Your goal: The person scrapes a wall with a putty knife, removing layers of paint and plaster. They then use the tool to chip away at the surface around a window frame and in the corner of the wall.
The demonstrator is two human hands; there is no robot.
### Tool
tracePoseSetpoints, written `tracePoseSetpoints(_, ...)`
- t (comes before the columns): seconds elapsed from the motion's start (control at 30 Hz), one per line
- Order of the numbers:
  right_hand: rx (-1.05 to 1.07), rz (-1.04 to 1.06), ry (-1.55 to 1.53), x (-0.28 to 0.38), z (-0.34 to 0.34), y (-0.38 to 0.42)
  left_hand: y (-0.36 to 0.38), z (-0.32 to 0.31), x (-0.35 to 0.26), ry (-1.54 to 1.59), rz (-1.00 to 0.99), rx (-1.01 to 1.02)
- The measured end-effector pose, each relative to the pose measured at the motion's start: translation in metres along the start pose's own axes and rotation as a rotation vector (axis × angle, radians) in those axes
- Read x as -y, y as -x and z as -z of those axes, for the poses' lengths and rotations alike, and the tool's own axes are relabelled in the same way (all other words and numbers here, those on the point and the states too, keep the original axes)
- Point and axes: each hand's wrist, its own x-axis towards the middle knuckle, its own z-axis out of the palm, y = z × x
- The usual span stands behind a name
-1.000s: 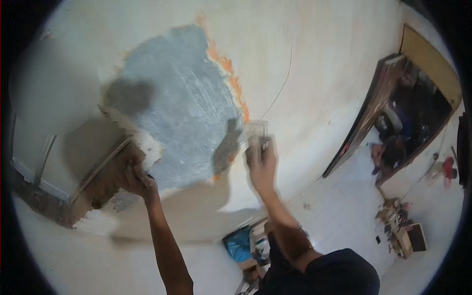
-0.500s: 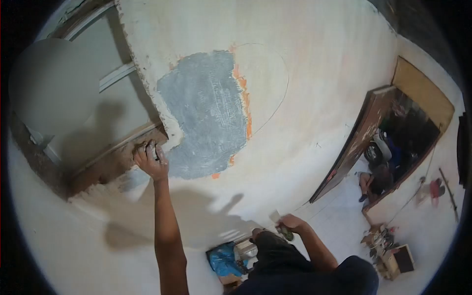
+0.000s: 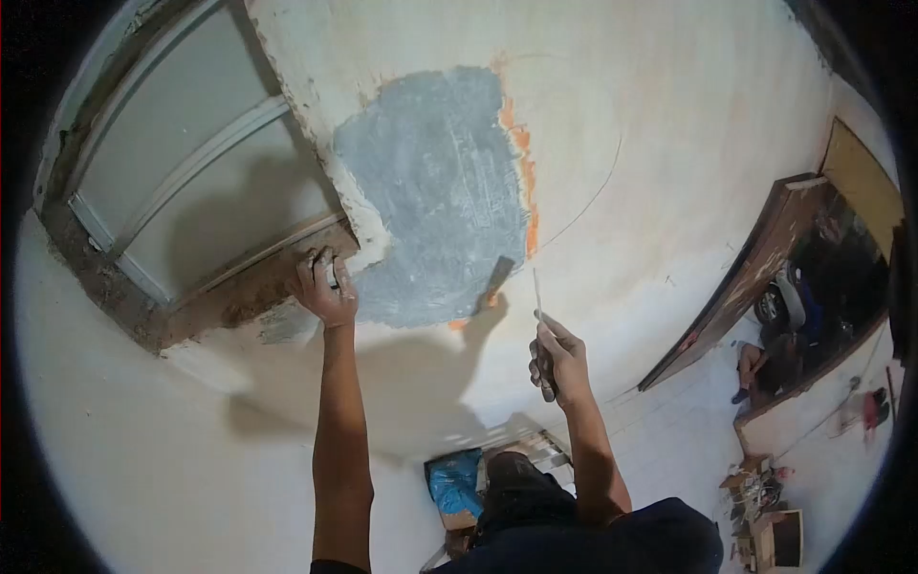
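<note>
My left hand rests at the brown window ledge, close to the lower corner of the opening. Its fingers are curled, and something small and whitish shows among them, too little to name. In front of the wall, my right hand is closed round the dark handle of a putty knife. The thin blade points up, seen nearly edge-on, and looks apart from the wall. Between and above both hands spreads a grey patch on the cream wall, with orange paint along its right border.
A framed window fills the upper left. At right, a brown door stands ajar, with a person's leg and a wheel beyond. Below are a blue plastic bag and a cluttered pile of boxes.
My right hand has risen from beside my body to in front of the wall, bringing the putty knife upright. The left hand stays at the ledge. The view has shifted slightly.
</note>
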Motion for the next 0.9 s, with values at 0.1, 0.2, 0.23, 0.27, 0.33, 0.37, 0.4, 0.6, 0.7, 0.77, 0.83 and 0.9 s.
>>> tracePoseSetpoints(0.1, 0.048, -0.042, 0.023, -0.029, 0.017, -0.014, 0.000, 0.000, 0.003, -0.067, -0.069, -0.017)
tracePoseSetpoints(0.2, -0.070, 0.083, 0.124, -0.021, 0.016, -0.030, 0.003, -0.006, 0.010, 0.016, -0.090, -0.042)
tracePoseSetpoints(0.23, -0.072, 0.071, 0.132, -0.019, 0.016, -0.037, 0.005, -0.006, 0.009, 0.014, -0.081, -0.031)
tracePoseSetpoints(0.27, -0.081, 0.111, 0.189, -0.019, 0.016, -0.045, 0.005, -0.006, 0.010, -0.037, -0.091, -0.036)
tracePoseSetpoints(0.33, -0.082, 0.210, 0.260, -0.015, 0.016, -0.053, 0.008, -0.003, 0.010, -0.094, -0.096, -0.034)
tracePoseSetpoints(0.37, -0.081, 0.205, 0.264, -0.014, 0.017, -0.057, 0.010, -0.003, 0.010, -0.126, -0.069, 0.000)
tracePoseSetpoints(0.4, -0.110, 0.239, 0.261, -0.014, 0.018, -0.060, 0.011, -0.003, 0.010, -0.156, -0.043, 0.033)
tracePoseSetpoints(0.6, -0.054, 0.149, 0.223, 0.000, 0.035, -0.073, 0.003, -0.003, 0.009, -0.103, -0.087, 0.016)
tracePoseSetpoints(0.7, -0.029, 0.148, 0.352, -0.009, 0.033, -0.078, 0.003, -0.003, 0.007, -0.093, -0.073, 0.022)
tracePoseSetpoints(0.77, -0.003, 0.187, 0.358, -0.016, 0.038, -0.085, 0.010, -0.007, 0.016, -0.131, -0.095, -0.006)
tracePoseSetpoints(0.83, 0.057, 0.103, 0.327, -0.014, 0.039, -0.087, 0.010, -0.010, 0.018, -0.180, -0.115, -0.030)
tracePoseSetpoints(0.9, 0.092, 0.072, 0.338, -0.023, 0.043, -0.088, 0.012, -0.010, 0.021, -0.106, -0.145, -0.002)
